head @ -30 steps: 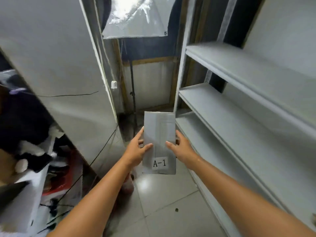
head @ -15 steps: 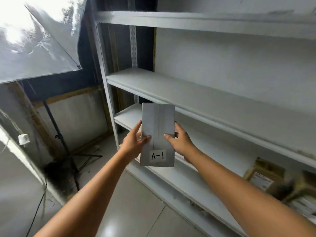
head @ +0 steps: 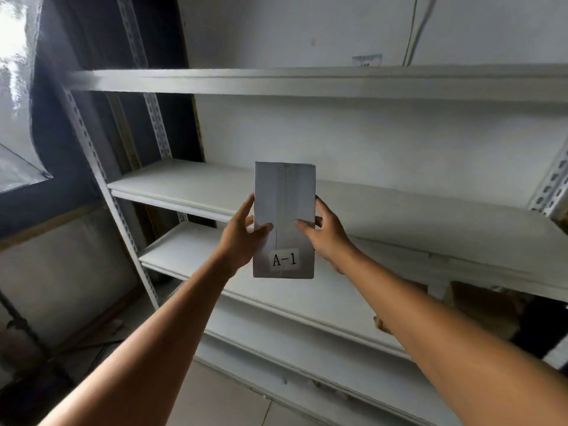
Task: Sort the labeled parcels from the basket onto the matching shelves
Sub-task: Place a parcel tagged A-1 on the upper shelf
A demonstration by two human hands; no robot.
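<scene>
A grey rectangular parcel (head: 284, 198) with a white label reading A-1 near its lower edge is held upright in front of a white metal shelving unit. My left hand (head: 242, 236) grips its left side, thumb across the front. My right hand (head: 325, 235) grips its right side the same way. The parcel hangs in the air before the middle shelf (head: 190, 186), touching no board. A higher shelf (head: 276, 83) runs across the view above, and a lower shelf (head: 184, 256) lies below. The basket is out of sight.
Brown cardboard boxes (head: 479, 302) lie on a lower shelf at the right. A perforated upright post (head: 101, 186) marks the unit's left end. A translucent plastic sheet (head: 15, 96) hangs at the far left, with a dark stand (head: 18, 321) and tiled floor below.
The view has swung right and up from the aisle to face the shelving unit. The parcel stays in both hands and now sits in front of the middle shelf.
</scene>
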